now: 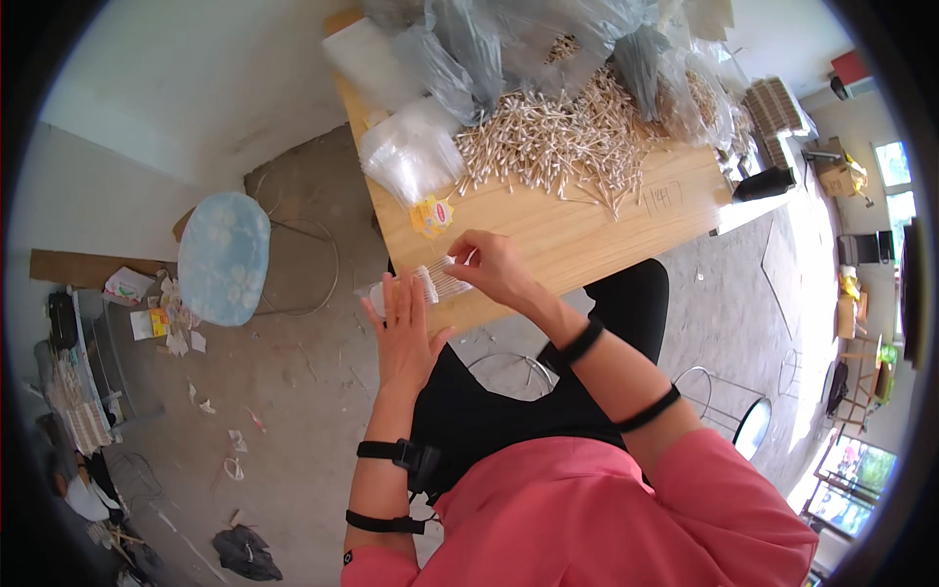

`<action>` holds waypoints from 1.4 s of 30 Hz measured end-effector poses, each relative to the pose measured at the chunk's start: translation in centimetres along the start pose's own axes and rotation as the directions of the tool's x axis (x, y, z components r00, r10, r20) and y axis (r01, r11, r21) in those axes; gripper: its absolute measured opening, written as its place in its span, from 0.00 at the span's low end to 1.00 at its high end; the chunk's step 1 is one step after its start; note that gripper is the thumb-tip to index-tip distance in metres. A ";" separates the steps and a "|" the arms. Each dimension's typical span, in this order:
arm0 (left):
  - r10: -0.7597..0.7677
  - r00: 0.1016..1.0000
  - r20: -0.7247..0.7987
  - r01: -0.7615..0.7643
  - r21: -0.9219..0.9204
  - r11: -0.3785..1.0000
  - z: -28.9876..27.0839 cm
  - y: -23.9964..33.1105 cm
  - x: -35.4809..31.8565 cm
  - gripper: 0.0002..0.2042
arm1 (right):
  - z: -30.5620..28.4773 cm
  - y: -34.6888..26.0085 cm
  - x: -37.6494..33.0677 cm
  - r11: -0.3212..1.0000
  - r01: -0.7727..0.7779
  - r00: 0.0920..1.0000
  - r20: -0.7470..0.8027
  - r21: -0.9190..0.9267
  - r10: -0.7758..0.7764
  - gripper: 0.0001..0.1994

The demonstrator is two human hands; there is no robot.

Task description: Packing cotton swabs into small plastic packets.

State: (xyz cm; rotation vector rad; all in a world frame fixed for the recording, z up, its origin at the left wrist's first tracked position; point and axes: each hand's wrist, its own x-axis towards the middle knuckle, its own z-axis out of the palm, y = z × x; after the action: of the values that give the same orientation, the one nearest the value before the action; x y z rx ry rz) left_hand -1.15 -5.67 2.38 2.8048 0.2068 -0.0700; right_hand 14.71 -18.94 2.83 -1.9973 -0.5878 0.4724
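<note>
The left hand [401, 328] holds a small bundle of swabs [440, 282] in a clear bag [383, 293] at the worktop [587, 220] edge, the right hand [494, 266] fingers pinch the bundle's end, while a large pile [562, 137] seems left unpacked.

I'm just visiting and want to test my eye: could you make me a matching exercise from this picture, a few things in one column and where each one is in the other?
Things:
1. loose cotton swabs
2. small bundle of swabs
3. blue cushioned stool
4. stack of clear bags

Places:
A. on the floor, left of the table
B. held between the left hand and the right hand
C. heaped across the far part of the table
D. at the table's left edge, beside the heap

Pairs: 1-C, 2-B, 3-A, 4-D
</note>
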 end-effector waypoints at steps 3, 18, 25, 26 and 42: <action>-0.055 0.966 -0.254 0.034 -0.085 0.996 -0.6 -0.8 -2.4 0.39 | -4.7 -11.3 -5.8 0.915 0.382 0.921 -0.135 0.128 -0.365 0.05; -0.118 0.913 -0.390 0.004 -0.280 0.960 2.0 2.9 -9.7 0.11 | -4.3 -26.5 -14.4 0.127 0.894 0.432 -0.752 0.430 -0.498 0.16; -0.088 0.919 -0.385 -0.037 -0.306 0.951 2.2 4.2 -9.2 0.12 | -6.3 -26.9 -14.7 0.194 0.831 0.531 -0.641 0.521 -0.554 0.11; -0.082 0.918 -0.389 -0.047 -0.311 0.949 2.2 4.2 -8.9 0.11 | -6.4 -26.8 -14.7 0.213 0.826 0.540 -0.625 0.521 -0.564 0.11; -0.853 0.513 0.095 0.152 -0.988 -0.019 4.6 -4.9 -1.4 0.27 | 2.1 -1.7 -0.8 0.876 0.344 0.906 -0.365 0.339 -0.214 0.11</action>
State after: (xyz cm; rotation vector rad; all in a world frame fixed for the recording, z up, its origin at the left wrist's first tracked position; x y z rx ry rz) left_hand -3.34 -2.78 -3.38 1.1466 1.1285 0.5737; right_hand 12.56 -17.17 3.43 -1.5211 -0.5218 0.0719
